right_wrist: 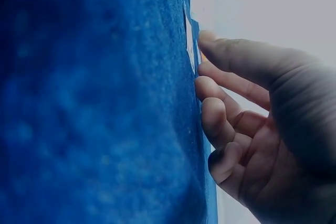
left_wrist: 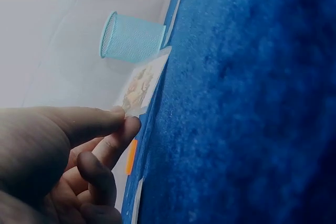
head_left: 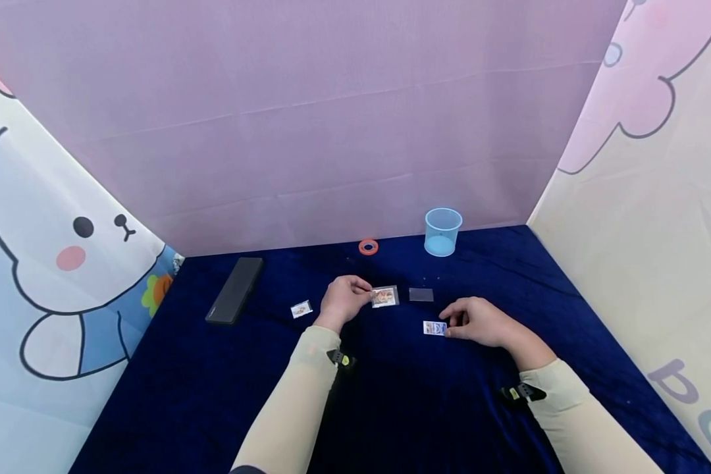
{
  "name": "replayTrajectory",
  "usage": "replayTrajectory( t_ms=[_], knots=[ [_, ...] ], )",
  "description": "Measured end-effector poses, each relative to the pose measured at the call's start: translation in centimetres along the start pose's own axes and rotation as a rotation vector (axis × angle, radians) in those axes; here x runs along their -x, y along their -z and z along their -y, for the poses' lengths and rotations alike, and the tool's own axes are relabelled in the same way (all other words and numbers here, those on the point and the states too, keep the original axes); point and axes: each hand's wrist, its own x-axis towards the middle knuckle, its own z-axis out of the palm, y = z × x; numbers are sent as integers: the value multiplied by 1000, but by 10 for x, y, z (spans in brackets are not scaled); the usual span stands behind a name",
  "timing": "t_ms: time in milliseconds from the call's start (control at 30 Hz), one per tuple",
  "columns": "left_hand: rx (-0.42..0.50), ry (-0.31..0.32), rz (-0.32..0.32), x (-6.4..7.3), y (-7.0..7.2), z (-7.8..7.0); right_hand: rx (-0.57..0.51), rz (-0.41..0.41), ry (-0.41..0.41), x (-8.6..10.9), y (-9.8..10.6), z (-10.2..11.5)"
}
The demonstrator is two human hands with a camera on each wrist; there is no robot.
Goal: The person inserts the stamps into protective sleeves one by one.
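My left hand point(head_left: 342, 303) pinches the edge of a picture card in a clear sleeve point(head_left: 385, 297) between thumb and finger. The left wrist view shows that sleeved card tilted up off the cloth. On the right, my right hand point(head_left: 480, 321) is at the edge of a small blue-and-white card point(head_left: 434, 328) lying on the cloth. Its thumb and index fingertip stand apart beside the card, the other fingers loosely bent. A thin translucent rectangle, perhaps an unfilled sleeve point(head_left: 421, 295), lies between and beyond the hands.
Left of the left hand lies another small picture card point(head_left: 301, 309). A long dark grey case point(head_left: 235, 291) is farther left. At the back are an orange tape roll point(head_left: 368, 247) and a light-blue mesh cup point(head_left: 442, 234). Dark blue cloth point(head_left: 391, 408) covers the table, with fabric walls around.
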Motion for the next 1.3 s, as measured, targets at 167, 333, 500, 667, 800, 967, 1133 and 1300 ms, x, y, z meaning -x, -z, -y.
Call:
replayTrajectory(
  t_ms=[167,333,500,667,800,967,1133,1300],
  knots=[
    [-17,-4,-6,1,0,0,23,-9,16,0,-1,3],
    [-48,-5,-8,1,-1,0,35,-14,17,0,-2,4],
    [-62,-18,-10,1,-1,0,44,-22,17,0,-2,4],
    [-67,-16,-5,2,0,-1,54,-26,13,1,-3,4],
    [-70,-7,2,2,0,-1,60,-25,12,0,-2,5],
    [-68,-10,7,3,1,0,46,-23,-1,-2,-3,5],
    [-60,-16,9,3,1,-1,59,-64,7,-2,-3,6],
    [-60,-12,18,4,2,-3,58,-85,18,1,-2,7]
  ],
)
